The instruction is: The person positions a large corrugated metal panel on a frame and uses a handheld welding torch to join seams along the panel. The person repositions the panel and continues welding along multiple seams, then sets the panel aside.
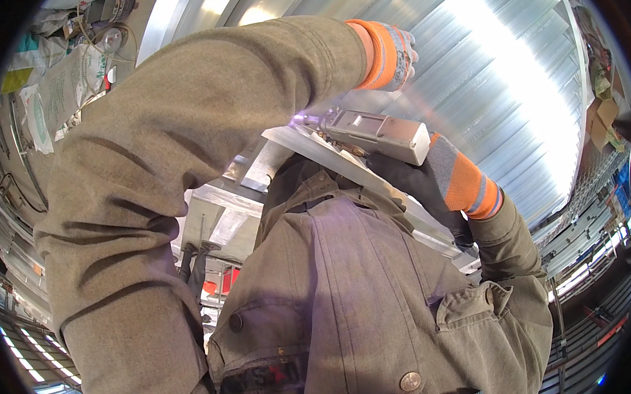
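Note:
My right hand [425, 177], in a grey, orange and black glove, is wrapped round a handheld welding gun [380, 131] with a boxy metallic body. The gun points left, and a violet glow shows at its nozzle, by the end of a bright metal bar [327, 153]. My left arm arches over from the left, partly covering the area beyond the nozzle. At its end, my left hand [397, 56], in an orange and grey glove, is closed with bent fingers over a large ribbed metal panel [438, 83]. Whatever those fingers hold is hidden.
Bags and clutter [67, 89] lie at the far left. Below the bar, pale metal framing [219, 202] and a person's dark-clad legs [194, 260] show behind my arm. Cardboard [603, 121] and stacked metal lengths [581, 219] are at the right edge.

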Tool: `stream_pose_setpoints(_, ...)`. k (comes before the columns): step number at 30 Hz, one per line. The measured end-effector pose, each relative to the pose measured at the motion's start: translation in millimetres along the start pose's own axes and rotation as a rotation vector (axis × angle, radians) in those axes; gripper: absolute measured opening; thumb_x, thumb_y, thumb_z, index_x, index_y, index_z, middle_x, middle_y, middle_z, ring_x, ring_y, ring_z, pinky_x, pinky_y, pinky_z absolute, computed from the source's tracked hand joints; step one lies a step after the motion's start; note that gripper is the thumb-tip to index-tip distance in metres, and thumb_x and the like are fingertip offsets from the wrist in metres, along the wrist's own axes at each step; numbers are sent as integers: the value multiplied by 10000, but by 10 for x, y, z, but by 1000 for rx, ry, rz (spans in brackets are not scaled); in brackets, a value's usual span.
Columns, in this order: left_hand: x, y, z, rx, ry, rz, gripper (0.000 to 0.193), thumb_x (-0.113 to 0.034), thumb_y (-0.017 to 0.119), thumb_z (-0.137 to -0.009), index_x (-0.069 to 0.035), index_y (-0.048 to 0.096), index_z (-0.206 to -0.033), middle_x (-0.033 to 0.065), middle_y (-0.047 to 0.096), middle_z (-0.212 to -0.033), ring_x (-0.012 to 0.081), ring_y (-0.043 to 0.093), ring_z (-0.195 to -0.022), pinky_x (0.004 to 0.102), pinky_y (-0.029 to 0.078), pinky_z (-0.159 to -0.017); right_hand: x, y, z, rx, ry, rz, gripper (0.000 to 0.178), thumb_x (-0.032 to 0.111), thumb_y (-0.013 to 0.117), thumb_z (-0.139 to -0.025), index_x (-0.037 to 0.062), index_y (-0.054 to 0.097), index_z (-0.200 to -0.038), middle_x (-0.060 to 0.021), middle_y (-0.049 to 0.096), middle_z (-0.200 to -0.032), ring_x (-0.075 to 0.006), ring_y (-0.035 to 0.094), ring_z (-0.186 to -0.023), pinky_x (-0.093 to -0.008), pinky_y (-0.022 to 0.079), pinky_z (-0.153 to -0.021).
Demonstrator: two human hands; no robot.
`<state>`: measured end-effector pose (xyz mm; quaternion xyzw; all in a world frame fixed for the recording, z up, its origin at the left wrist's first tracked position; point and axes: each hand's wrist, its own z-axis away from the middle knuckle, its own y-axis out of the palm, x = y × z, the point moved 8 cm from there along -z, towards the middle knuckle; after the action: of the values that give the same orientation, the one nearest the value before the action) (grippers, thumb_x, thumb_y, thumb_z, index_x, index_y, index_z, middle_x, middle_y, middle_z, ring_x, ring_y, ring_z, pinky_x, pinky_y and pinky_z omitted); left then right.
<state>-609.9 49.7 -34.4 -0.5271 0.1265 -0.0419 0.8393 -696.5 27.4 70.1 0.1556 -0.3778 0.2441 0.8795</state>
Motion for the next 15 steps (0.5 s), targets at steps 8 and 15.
stream_pose_setpoints(8,-17,-17,25,4,30,2,89,-214,792,-998,-171,803,-1076,-46,711,-1234,201,647,-1296,314,533,-1107,24,-16,44,-2,4,16,326,279,749,-1117,62,747,-1360,-142,830,-1130,-262,800,-978,-406,624,-878)
stream_pose_setpoints(15,60,4,-8,31,-68,162,212,-216,794,-1002,-164,792,-1208,-38,702,-1366,221,606,-1378,300,541,-1141,10,-9,100,99,121,-19,487,161,724,-1116,10,617,-1567,-119,739,-1437,-190,715,-1242,-356,579,-1087)
